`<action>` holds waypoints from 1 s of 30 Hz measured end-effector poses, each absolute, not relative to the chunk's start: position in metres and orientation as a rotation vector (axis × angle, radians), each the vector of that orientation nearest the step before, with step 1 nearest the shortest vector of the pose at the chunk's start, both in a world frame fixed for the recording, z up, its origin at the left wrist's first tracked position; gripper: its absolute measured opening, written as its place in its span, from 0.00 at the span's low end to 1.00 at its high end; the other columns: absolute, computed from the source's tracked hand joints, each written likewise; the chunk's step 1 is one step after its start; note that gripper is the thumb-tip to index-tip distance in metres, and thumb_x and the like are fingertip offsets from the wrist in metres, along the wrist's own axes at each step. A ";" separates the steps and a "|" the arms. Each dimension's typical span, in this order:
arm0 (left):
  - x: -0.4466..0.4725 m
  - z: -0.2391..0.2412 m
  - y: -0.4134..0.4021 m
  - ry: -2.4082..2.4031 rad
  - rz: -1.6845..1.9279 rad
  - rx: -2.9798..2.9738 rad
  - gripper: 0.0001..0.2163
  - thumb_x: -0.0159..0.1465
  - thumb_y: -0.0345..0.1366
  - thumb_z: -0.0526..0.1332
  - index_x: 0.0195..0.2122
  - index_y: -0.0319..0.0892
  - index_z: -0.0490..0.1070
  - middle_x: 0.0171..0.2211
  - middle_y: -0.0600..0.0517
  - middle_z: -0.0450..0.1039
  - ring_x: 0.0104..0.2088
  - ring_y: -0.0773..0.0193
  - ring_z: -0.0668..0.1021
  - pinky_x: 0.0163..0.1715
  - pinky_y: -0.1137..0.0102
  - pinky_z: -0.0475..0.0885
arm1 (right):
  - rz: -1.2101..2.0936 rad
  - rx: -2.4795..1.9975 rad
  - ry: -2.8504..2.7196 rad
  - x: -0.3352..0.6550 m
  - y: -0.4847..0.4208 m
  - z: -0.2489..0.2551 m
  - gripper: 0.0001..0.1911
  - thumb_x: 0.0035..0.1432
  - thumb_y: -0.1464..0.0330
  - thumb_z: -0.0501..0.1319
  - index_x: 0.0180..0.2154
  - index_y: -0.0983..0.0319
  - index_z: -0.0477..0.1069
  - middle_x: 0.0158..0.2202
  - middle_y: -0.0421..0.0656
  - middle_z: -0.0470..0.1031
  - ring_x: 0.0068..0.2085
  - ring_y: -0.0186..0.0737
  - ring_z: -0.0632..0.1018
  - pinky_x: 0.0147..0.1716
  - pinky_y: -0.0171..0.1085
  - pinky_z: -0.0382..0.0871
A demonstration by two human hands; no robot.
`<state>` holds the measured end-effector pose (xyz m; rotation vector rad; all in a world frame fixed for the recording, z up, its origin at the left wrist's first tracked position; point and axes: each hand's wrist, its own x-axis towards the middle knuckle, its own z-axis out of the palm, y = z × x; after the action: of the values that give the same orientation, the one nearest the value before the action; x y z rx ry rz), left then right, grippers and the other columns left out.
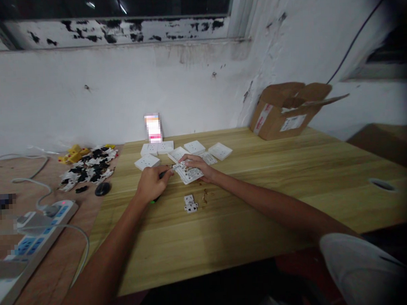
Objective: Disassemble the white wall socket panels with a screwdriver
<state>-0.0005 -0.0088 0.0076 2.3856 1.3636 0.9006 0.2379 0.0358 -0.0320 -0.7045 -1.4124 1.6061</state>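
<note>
My left hand (153,182) is closed round a screwdriver (164,174) with a dark shaft and a green handle end, its tip pointing at a white wall socket (190,173) lying back-up on the wooden table (259,204). My right hand (197,164) rests on that socket, fingers curled over its top edge and holding it down. A small white socket insert (190,204) lies on the table just in front of the hands, with a few small brownish bits (205,195) beside it.
Several white sockets (176,151) lie behind the hands. A pile of black, white and yellow parts (87,169) and a black mouse-like object (102,188) sit left. A power strip (35,236) with cables is near left. An open cardboard box (285,110) stands back right.
</note>
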 end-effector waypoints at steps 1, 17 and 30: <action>-0.001 0.008 -0.009 1.359 0.902 2.380 0.14 0.70 0.42 0.58 0.38 0.46 0.84 0.37 0.50 0.85 0.36 0.56 0.83 0.38 0.66 0.72 | 1.609 -0.698 -1.411 0.238 0.036 -0.032 0.19 0.53 0.58 0.71 0.43 0.61 0.74 0.32 0.39 0.79 0.27 0.35 0.76 0.25 0.31 0.67; 0.000 0.013 -0.011 1.255 0.872 2.109 0.19 0.69 0.46 0.57 0.34 0.41 0.83 0.24 0.54 0.76 0.25 0.64 0.73 0.30 0.69 0.65 | 1.577 -0.681 -1.458 0.238 0.036 -0.035 0.19 0.55 0.58 0.70 0.44 0.63 0.74 0.31 0.39 0.78 0.27 0.34 0.75 0.25 0.30 0.66; -0.001 0.015 -0.012 1.199 0.808 1.919 0.21 0.68 0.49 0.57 0.34 0.38 0.82 0.16 0.57 0.62 0.19 0.67 0.63 0.24 0.70 0.58 | 1.581 -0.675 -1.473 0.239 0.036 -0.034 0.20 0.55 0.58 0.71 0.44 0.63 0.74 0.31 0.40 0.78 0.27 0.35 0.75 0.26 0.30 0.65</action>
<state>-0.0006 -0.0124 0.0149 1.9190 1.1990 0.8078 0.2388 0.0357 -0.0338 -0.6755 -1.4734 1.5813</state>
